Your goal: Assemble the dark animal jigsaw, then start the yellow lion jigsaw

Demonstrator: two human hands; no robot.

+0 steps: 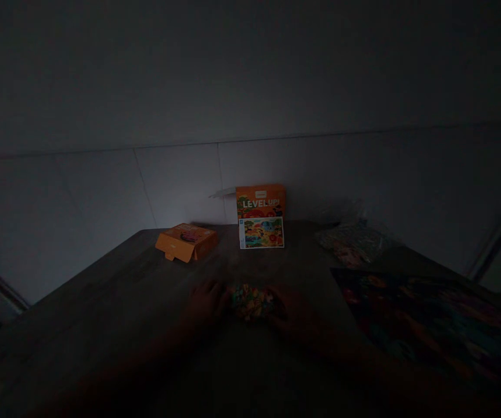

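Note:
In dim light, a heap of small colourful pieces, which look like jigsaw puzzle pieces (pixel 250 303), lies on the table in front of me. My left hand (pixel 208 299) rests at the heap's left side, its fingers apart and slightly bent against the edge of the pieces. On the opposite side my right hand (pixel 285 307) curves around the heap, thumb and fingers apart. Both hands cup the pile from the sides without lifting it. Behind it, a picture card (pixel 262 233) with a colourful animal scene leans against an upright orange box (pixel 260 197) reading "LEVEL UP!".
An opened orange box (pixel 188 241) lies at the table's back left. A clear plastic bag (pixel 359 241) with contents sits at the back right. Nearer on the right spreads a dark, colourful printed sheet (pixel 424 325). A pale wall (pixel 180 180) stands behind the grey table (pixel 115 290).

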